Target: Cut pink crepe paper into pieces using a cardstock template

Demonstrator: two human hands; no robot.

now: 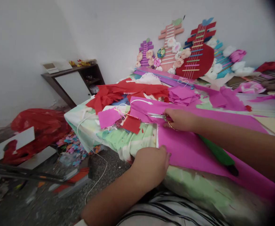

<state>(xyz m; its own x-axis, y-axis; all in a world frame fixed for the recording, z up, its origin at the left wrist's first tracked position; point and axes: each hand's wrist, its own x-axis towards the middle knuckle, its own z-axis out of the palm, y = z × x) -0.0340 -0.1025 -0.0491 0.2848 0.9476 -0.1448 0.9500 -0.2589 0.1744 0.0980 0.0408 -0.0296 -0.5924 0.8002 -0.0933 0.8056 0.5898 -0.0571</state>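
Note:
A large magenta sheet (182, 147), paper or thin felt, lies along the front of the table. My right hand (178, 120) is closed round the handles of a pair of scissors (158, 116). The blades point left over a magenta strip behind the sheet's corner. Nearer to me, my left hand (152, 166) pinches the sheet's left edge, thumb and fingers pressed together. A long green object with a dark end (218, 153) rests on the sheet, partly under my right forearm; I cannot tell its kind.
Red scraps (111, 94) and a stack of magenta pieces (183, 95) lie behind the scissors. Decorated instrument shapes (196, 59) lean on the wall. A white cable (104, 169) hangs off the table's left side. Left stand a cabinet (72, 84) and a red plastic bag (40, 125).

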